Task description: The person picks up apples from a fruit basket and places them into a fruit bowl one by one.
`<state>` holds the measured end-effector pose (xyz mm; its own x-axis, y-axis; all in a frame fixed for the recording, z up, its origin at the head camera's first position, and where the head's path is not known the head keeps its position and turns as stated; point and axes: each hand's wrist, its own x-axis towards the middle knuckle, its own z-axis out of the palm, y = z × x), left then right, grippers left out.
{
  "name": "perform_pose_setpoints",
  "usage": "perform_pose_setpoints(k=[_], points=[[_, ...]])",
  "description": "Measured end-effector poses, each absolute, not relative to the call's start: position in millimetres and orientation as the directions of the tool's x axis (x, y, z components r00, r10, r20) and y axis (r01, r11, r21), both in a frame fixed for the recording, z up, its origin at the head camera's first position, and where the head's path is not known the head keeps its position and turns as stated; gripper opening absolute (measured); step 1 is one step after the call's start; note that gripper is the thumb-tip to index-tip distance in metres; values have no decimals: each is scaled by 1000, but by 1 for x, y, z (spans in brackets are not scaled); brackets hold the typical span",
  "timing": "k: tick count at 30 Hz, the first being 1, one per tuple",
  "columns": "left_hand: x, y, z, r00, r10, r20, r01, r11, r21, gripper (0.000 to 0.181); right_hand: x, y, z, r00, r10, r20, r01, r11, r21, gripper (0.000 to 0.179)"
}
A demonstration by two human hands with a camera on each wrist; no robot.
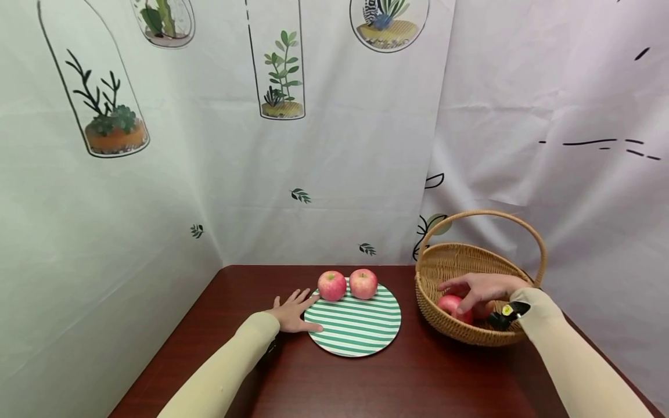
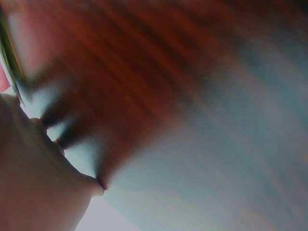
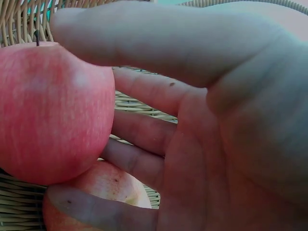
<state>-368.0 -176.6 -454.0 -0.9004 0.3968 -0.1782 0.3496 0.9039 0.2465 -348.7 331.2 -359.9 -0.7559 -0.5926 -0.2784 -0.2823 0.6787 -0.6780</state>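
My left hand [image 1: 294,313] lies with fingers spread at the left edge of a round green-and-white striped mat [image 1: 352,334], thumb and fingertips over its rim. In the left wrist view the hand [image 2: 41,168] shows at lower left, and most of the rest is blurred. Inside a wicker basket [image 1: 455,332] at the right, my right hand [image 1: 488,289] grips a red apple [image 3: 53,110], thumb along its top and fingers round its far side. A second apple [image 3: 108,180] sits below it in the basket, partly covered by a finger.
Two red apples, a left one [image 1: 331,285] and a right one [image 1: 363,284], stand side by side on the mat's back edge. The basket's tall handle [image 1: 483,213] arches above my right hand. A printed cloth [image 1: 334,174] hangs behind the dark wooden table [image 1: 355,389].
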Motion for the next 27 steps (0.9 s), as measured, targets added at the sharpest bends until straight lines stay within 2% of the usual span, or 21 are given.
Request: perform_pose_setpoints(k=[10, 27], points=[[-367, -176, -456, -904, 392, -169, 345, 904, 253, 102, -354, 324, -360, -741, -601, -301, -314, 706, -635, 71], [-365, -174, -451, -903, 393, -171, 349, 906, 238, 98, -353, 317, -360, -741, -600, -300, -299, 696, -653, 66]])
